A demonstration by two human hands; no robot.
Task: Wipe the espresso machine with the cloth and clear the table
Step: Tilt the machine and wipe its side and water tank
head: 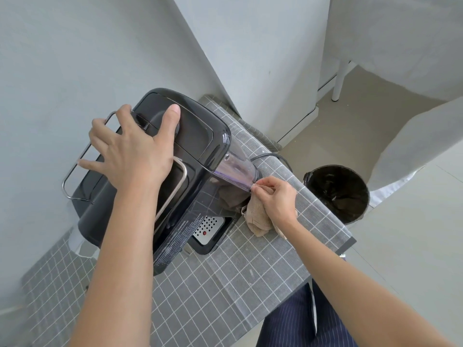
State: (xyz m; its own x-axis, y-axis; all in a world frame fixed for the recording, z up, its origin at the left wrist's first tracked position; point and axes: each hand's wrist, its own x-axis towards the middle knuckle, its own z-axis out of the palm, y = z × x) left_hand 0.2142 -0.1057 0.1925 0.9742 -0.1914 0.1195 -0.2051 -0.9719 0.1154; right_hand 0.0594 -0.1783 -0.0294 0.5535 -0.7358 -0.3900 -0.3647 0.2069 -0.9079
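Note:
A black espresso machine (198,136) stands on a table with a grey checked tablecloth (250,271), against the wall. My left hand (130,151) lies flat on its top, fingers spread over the lid and the metal rail. My right hand (275,199) holds a beige cloth (258,219) bunched against the lower edge of the clear water tank (235,171) on the machine's right side. The perforated drip tray (208,229) shows at the machine's base.
A black power cord (273,156) runs from behind the machine across the cloth. A black bin (338,194) with a dark liner stands on the floor just right of the table. White-draped furniture (413,146) is farther right.

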